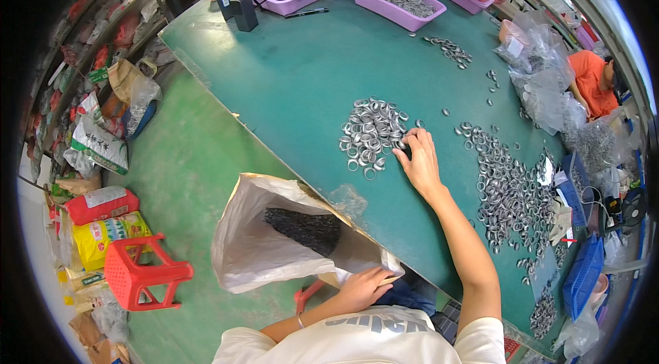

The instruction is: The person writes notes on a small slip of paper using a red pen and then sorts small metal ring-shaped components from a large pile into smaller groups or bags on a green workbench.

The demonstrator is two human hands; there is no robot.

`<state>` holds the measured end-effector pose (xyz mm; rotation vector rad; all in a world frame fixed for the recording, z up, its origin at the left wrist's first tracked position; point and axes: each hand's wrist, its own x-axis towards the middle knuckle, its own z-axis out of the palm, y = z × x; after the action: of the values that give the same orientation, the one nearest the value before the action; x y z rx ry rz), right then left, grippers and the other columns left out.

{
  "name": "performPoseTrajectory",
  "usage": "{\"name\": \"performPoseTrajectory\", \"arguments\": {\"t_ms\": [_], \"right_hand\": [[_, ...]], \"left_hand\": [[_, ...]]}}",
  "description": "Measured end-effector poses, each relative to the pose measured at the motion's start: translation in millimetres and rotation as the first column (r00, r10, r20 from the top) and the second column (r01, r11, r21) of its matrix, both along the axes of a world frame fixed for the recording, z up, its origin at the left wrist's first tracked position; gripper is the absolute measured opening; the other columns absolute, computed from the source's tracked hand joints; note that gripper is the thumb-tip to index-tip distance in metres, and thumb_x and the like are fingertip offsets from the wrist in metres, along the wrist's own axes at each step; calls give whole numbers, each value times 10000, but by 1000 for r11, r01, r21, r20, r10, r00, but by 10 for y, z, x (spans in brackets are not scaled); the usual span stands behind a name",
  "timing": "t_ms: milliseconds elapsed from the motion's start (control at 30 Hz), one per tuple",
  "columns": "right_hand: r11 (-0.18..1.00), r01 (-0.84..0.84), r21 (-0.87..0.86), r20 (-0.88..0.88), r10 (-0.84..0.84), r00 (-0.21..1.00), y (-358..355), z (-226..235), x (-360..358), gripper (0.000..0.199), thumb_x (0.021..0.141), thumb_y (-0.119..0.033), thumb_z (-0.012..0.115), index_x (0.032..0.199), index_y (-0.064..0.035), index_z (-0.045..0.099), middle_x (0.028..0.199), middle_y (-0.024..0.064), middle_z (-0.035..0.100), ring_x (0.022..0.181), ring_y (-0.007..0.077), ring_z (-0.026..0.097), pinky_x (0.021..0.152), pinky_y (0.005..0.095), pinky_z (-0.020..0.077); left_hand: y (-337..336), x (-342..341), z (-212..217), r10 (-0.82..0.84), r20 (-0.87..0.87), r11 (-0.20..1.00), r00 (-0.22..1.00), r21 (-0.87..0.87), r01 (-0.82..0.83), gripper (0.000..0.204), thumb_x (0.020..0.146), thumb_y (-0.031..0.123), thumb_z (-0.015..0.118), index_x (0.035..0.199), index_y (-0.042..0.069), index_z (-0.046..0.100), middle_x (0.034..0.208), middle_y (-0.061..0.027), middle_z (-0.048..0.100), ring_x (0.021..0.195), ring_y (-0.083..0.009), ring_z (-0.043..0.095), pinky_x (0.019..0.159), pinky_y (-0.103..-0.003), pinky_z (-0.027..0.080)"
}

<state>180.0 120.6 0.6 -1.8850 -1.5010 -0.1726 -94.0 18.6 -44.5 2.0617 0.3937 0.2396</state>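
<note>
My right hand [420, 163] rests at the right edge of a heap of grey metal rings [371, 132] on the green table. Its fingers are curled, and a small dark thing shows between thumb and fingers, too hidden to name. A few loose rings lie near the fingertips. Lower down, my left hand [364, 288] grips the rim of a large whitish sack [261, 254] beside the table's edge. The sack's mouth gapes open, and a dark, grainy mass [302, 230] shows inside.
A wide spread of more rings [508, 192] covers the table's right side. A pink tray of small metal parts [398, 4] stands at the back. Clear plastic bags [539, 83] and a blue basket [583, 278] line the right. A red stool [141, 271] stands left, and another person [594, 83] sits far right.
</note>
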Motion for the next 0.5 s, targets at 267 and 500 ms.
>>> {"name": "performPoseTrajectory", "arguments": {"t_ms": [267,500], "right_hand": [[994,-67,-91,-483,15,876,-274,233,-208,114,825,-43,659,871,36,589,954,128,579,818,235,580,729,330,473],[756,-619,-210,-613,392,686,-552,532,-997,225,808,-23,668,1016,-11,580,1037,126,560,824,248,579,753,330,487]], "left_hand": [[-4,-14,-14,-6,-40,999,999,-35,4,303,903,254,610,1162,98,597,1048,-129,616,965,-326,609,792,-409,502],[6,-7,-53,-11,-13,1000,1000,-11,11,315,902,254,608,1178,103,596,1054,-126,615,964,-323,614,782,-404,512]]}}
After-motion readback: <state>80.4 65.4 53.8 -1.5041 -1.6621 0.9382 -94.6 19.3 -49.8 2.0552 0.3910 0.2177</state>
